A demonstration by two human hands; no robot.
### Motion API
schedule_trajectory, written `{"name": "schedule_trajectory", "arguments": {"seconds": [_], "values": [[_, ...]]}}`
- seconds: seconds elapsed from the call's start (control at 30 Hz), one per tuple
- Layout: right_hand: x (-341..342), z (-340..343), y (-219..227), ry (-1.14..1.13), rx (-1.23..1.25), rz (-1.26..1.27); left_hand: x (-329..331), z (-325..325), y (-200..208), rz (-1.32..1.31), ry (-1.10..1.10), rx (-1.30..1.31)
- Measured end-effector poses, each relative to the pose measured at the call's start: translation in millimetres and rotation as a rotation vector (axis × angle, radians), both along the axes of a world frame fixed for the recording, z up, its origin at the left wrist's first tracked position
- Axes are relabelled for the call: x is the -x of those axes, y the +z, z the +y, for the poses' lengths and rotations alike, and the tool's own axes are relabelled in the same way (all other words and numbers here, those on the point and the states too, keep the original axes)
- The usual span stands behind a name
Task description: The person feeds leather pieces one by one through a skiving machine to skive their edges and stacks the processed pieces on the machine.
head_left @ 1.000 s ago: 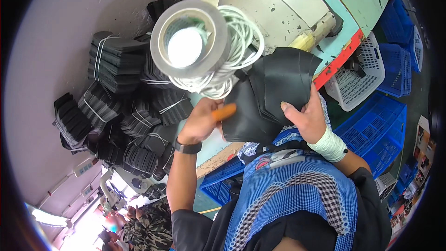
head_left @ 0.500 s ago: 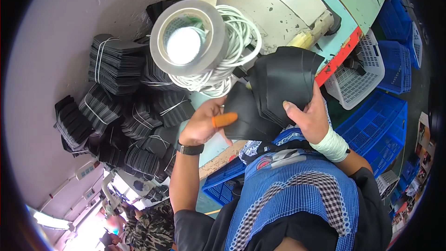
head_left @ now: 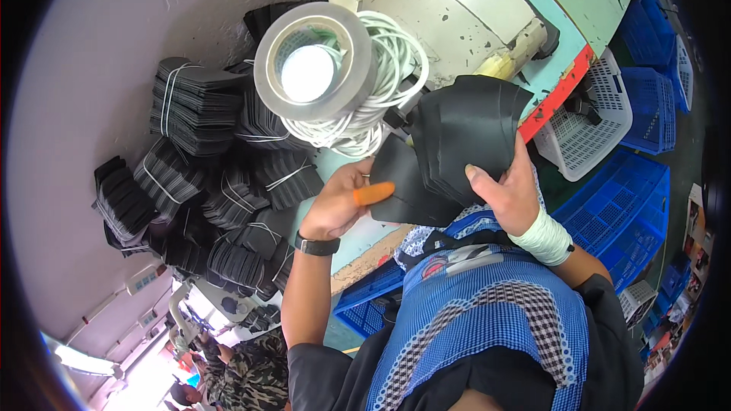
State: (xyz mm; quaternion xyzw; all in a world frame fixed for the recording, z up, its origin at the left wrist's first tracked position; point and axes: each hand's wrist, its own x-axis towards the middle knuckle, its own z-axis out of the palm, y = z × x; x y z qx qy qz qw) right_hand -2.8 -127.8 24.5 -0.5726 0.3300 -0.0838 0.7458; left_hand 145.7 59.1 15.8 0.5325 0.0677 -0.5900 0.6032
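Note:
My right hand [head_left: 512, 199] grips a fanned stack of black leather-like pieces [head_left: 474, 125], thumb on top and fingers underneath. White wrapping covers that wrist. At the left side of the stack, my left hand [head_left: 333, 204] pinches a black leather-like piece [head_left: 397, 186]. An orange finger cot [head_left: 374, 193] sits on its thumb, which lies on top, and the fingers beneath are partly hidden. This piece overlaps the stack, and I cannot tell whether it is separate. Both hands are closed, held above my blue checked apron [head_left: 472, 312] at the table edge.
A tape roll [head_left: 356, 68] and coiled white cord [head_left: 343, 133] stand just beyond my hands. Behind them is a worn cream machine [head_left: 449, 7]. Tied bundles of black pieces [head_left: 199, 106] pile up at left. White [head_left: 582, 144] and blue crates [head_left: 609, 194] stand at right. Another person [head_left: 247, 369] is at lower left.
My left hand has shifted slightly up and right, its fingers now tucked further under the black piece. The right hand and the stack stay almost where they were.

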Motion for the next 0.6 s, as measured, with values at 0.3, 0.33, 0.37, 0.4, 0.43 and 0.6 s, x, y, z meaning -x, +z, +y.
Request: {"name": "schedule_trajectory", "arguments": {"seconds": [0.3, 0.33, 0.37, 0.4, 0.43, 0.6], "values": [[2, -9, -3, -0.025, 0.0, -0.053, 2, -8, -25, 0.031, 0.06, -0.04], [6, -9, -1, -0.029, -0.003, -0.04, 3, -13, -27, -0.032, -0.004, -0.11], [5, -9, 1, -0.039, -0.005, -0.031, 6, -18, -29, -0.055, 0.009, -0.114], [7, -10, 2, -0.042, 0.0, -0.033, 9, -23, -28, -0.057, 0.006, -0.109], [10, -13, 3, -0.019, 0.033, -0.051, 13, -27, -26, 0.048, 0.005, 0.05], [35, -19, 13, -0.014, -1.004, -0.331, 70, -33, -24, -0.235, 0.059, 0.415]]}}
